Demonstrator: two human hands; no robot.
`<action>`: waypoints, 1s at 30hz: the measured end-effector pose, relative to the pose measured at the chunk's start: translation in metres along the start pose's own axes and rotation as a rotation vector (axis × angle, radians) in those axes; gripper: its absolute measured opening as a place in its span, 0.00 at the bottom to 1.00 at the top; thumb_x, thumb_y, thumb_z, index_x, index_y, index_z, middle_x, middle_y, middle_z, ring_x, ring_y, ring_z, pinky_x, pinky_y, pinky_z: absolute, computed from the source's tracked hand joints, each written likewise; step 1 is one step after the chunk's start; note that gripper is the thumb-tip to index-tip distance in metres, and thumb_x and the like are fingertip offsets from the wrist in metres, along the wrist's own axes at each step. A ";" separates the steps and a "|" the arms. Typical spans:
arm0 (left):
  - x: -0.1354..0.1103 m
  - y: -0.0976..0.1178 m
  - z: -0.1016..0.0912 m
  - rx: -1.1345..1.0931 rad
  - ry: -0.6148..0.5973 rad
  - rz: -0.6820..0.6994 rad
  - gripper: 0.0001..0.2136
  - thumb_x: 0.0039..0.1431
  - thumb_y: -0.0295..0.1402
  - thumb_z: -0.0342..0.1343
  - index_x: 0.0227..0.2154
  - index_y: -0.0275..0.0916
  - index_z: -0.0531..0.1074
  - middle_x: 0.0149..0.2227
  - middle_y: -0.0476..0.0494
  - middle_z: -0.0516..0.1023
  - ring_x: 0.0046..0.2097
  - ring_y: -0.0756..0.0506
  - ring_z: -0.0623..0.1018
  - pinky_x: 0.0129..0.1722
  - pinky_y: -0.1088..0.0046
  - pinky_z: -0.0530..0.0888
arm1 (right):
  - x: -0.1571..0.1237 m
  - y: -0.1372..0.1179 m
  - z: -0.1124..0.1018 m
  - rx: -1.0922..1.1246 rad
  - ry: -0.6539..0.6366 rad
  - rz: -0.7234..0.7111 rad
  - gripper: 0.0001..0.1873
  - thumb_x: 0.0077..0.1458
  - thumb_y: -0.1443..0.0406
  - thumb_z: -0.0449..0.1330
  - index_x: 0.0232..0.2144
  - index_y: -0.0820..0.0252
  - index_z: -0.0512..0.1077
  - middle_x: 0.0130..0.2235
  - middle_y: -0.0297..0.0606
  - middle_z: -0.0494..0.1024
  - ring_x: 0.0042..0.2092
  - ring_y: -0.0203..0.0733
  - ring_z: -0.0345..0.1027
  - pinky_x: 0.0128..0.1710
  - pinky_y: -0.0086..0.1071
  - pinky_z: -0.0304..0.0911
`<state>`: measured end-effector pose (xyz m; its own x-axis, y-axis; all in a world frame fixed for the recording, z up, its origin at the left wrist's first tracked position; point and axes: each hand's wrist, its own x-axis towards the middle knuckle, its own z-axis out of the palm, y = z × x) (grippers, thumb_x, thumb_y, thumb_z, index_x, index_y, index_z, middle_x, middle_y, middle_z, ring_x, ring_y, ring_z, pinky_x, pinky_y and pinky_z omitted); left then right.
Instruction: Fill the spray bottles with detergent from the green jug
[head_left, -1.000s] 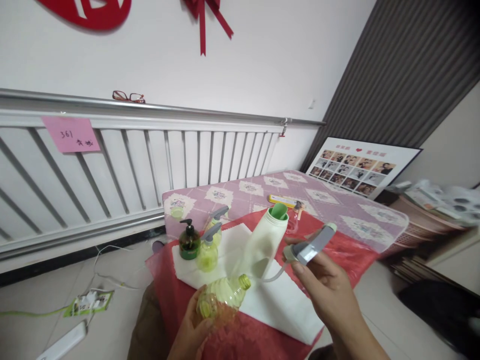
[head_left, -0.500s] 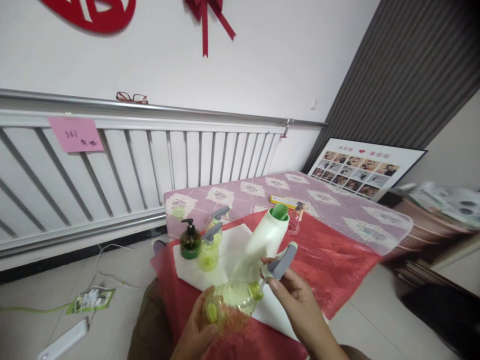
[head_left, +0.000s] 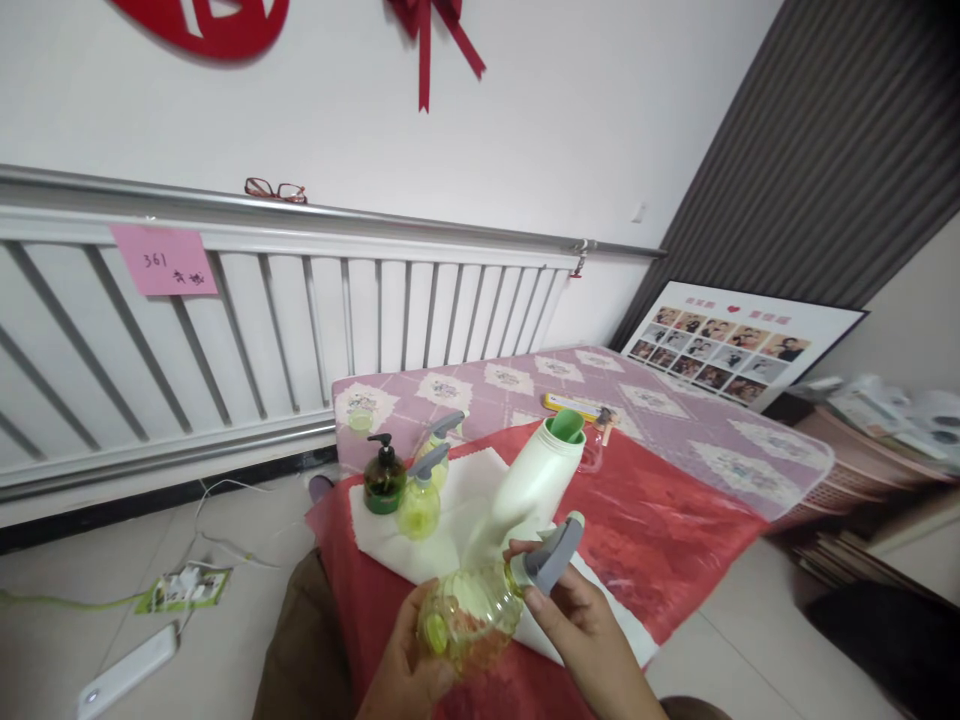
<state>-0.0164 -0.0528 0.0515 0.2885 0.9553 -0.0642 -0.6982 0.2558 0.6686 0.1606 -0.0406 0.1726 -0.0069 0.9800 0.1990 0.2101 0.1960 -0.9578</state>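
My left hand [head_left: 405,668] grips a clear yellow-green spray bottle [head_left: 469,612], held tilted over the near edge of the table. My right hand [head_left: 581,625] pinches a grey and green trigger sprayer head [head_left: 551,555] and holds it against the bottle's neck. Just behind them a tall white bottle [head_left: 534,483] with an open green mouth stands on a white cloth [head_left: 461,500].
A red sheet [head_left: 660,525] covers the near part of a low table with a pink patterned cloth [head_left: 720,450]. A dark pump bottle [head_left: 384,476] and two small spray bottles [head_left: 420,495] stand at its left. A white radiator [head_left: 262,330] runs behind; a power strip [head_left: 124,675] lies on the floor.
My right hand brought the sprayer head down and left, from beside the white bottle onto the neck of the bottle in my left hand. The view shifted slightly.
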 end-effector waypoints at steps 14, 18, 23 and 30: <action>-0.012 -0.006 0.011 0.416 0.280 0.166 0.38 0.32 0.23 0.60 0.52 0.43 0.57 0.51 0.38 0.72 0.53 0.36 0.73 0.54 0.62 0.69 | -0.003 -0.006 0.001 -0.024 0.034 0.032 0.13 0.48 0.56 0.65 0.36 0.54 0.78 0.35 0.38 0.82 0.39 0.49 0.76 0.41 0.38 0.71; -0.013 -0.018 0.011 0.531 0.357 0.178 0.42 0.29 0.21 0.60 0.55 0.41 0.57 0.57 0.36 0.67 0.58 0.34 0.69 0.58 0.62 0.66 | -0.007 -0.007 0.018 0.047 0.135 0.046 0.13 0.40 0.59 0.69 0.30 0.55 0.76 0.30 0.36 0.81 0.33 0.47 0.75 0.35 0.36 0.71; -0.011 -0.028 0.014 0.540 0.367 0.167 0.43 0.28 0.20 0.61 0.55 0.41 0.58 0.59 0.35 0.66 0.59 0.34 0.69 0.57 0.64 0.66 | -0.013 -0.009 0.045 0.098 0.241 0.064 0.10 0.40 0.65 0.66 0.30 0.54 0.74 0.30 0.34 0.79 0.33 0.45 0.73 0.33 0.33 0.71; -0.011 -0.028 0.018 0.508 0.425 0.154 0.43 0.30 0.20 0.63 0.56 0.41 0.59 0.57 0.36 0.69 0.58 0.34 0.70 0.58 0.63 0.65 | -0.025 0.003 0.056 0.297 0.216 0.096 0.24 0.52 0.51 0.61 0.49 0.50 0.72 0.52 0.41 0.78 0.54 0.50 0.70 0.52 0.39 0.67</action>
<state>0.0115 -0.0727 0.0472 -0.1446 0.9770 -0.1569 -0.2861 0.1105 0.9518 0.1065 -0.0623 0.1527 0.2116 0.9707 0.1138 -0.0930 0.1359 -0.9863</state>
